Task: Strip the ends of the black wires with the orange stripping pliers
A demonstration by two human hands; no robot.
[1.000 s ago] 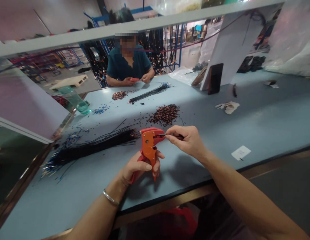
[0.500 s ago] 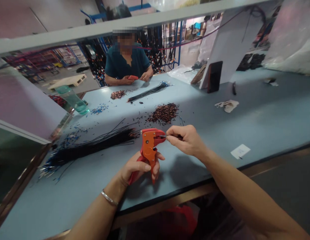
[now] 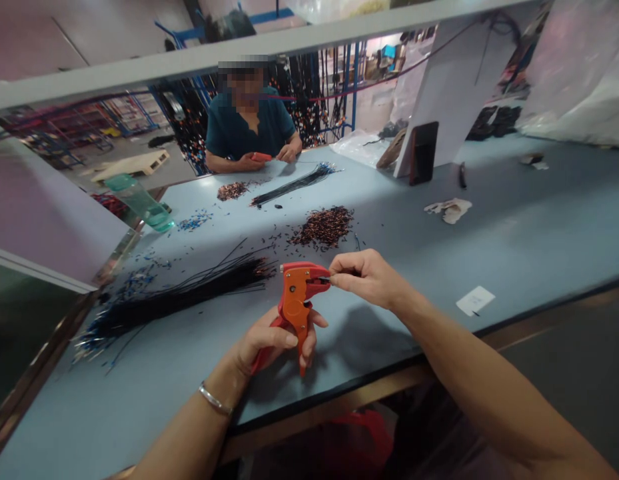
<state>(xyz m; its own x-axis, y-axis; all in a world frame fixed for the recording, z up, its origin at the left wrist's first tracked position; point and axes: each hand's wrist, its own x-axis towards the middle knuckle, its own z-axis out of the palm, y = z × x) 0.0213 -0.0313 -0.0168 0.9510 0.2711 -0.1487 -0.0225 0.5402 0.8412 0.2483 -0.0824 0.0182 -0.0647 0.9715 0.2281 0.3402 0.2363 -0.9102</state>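
My left hand [image 3: 269, 340] is wrapped round the handles of an orange wire stripper [image 3: 295, 300], held upright above the blue table [image 3: 514, 247]. My right hand [image 3: 372, 277] pinches a thin black wire piece [image 3: 325, 278] and holds its end at the stripper's jaws. A bundle of long black wires [image 3: 179, 297] lies on the table to the left of the tool. A heap of small dark cut pieces [image 3: 324, 227] sits just beyond my hands.
Across the table a person in a dark teal shirt [image 3: 249, 130] holds another orange tool [image 3: 260, 157], with a wire bundle [image 3: 294, 185] and a small heap [image 3: 232, 191] nearby. A green bottle [image 3: 142, 200] lies at left. A white label [image 3: 475, 300] and crumpled paper [image 3: 449, 210] lie at right.
The stripper's handles have spread a little in my left hand and the tool sits slightly lower. My right hand stays at the jaws with the wire.
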